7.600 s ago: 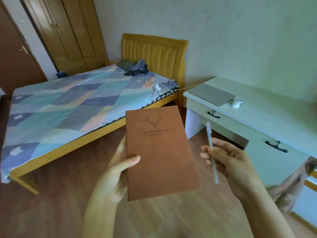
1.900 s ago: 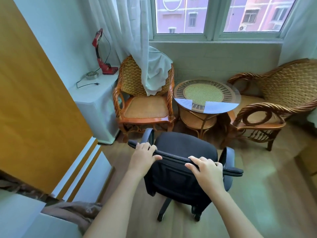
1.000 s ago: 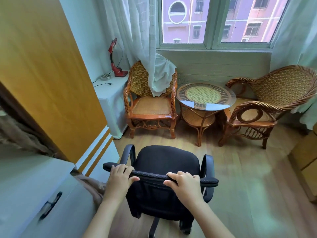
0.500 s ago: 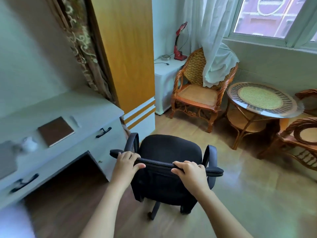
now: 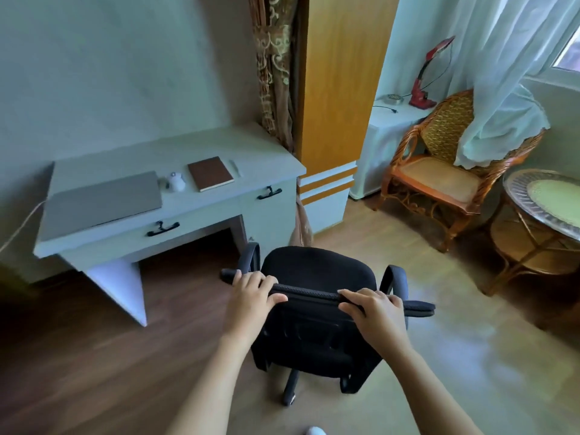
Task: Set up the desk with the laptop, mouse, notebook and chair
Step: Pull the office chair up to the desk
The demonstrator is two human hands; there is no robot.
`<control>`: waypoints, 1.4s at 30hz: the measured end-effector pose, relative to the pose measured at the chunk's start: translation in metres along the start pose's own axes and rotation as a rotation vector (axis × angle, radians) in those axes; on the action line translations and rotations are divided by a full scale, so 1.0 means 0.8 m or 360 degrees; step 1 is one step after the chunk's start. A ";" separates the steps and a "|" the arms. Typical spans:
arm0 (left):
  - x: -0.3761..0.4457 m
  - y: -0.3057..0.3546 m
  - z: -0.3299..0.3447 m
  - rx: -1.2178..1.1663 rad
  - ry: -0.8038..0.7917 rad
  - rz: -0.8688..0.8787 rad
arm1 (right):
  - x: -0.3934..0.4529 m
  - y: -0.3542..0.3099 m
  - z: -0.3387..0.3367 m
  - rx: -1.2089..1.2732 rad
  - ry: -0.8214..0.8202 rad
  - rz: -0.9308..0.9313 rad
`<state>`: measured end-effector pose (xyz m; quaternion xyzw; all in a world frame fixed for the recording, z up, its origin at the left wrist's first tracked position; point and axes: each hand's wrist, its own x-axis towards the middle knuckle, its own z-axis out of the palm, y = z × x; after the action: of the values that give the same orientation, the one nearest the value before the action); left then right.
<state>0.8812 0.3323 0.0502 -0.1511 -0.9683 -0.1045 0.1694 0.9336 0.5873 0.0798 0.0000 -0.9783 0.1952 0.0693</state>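
Observation:
A black office chair (image 5: 317,271) on wheels stands on the wooden floor, to the right of the desk's knee opening. My left hand (image 5: 251,293) and my right hand (image 5: 373,312) both grip the top edge of its backrest. The pale grey desk (image 5: 251,149) stands at the left against the wall. On it lie a closed grey laptop (image 5: 100,202), a white mouse (image 5: 175,183), a brown notebook (image 5: 210,173) and a pen (image 5: 235,167), in a row from left to right.
A tall orange wardrobe (image 5: 335,89) and a patterned curtain (image 5: 276,67) stand right of the desk. A wicker chair (image 5: 439,180), a round glass-topped table (image 5: 546,196) and a white cabinet (image 5: 386,130) with a red lamp (image 5: 423,89) fill the right side.
I have turned left with the chair, away from the window. The desk has come fully into view at the left, and the chair now stands closer to it. Both hands keep their hold.

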 end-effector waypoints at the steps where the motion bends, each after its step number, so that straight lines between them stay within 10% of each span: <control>1: -0.015 -0.006 -0.008 0.0004 -0.0010 -0.0018 | -0.011 -0.010 0.004 0.0006 -0.0005 -0.0024; 25: -0.224 -0.045 -0.099 0.0579 0.0109 -0.0776 | -0.058 -0.155 0.040 0.0188 -0.0345 -0.0456; 42: -0.156 -0.273 -0.125 0.0396 -0.0008 -0.0922 | 0.053 -0.326 0.146 0.0130 -0.0217 -0.0569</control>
<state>0.9507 0.0711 0.0642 0.1526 -0.9768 -0.0289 0.1474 0.8825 0.3031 0.0786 0.1898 -0.9564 0.2189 0.0363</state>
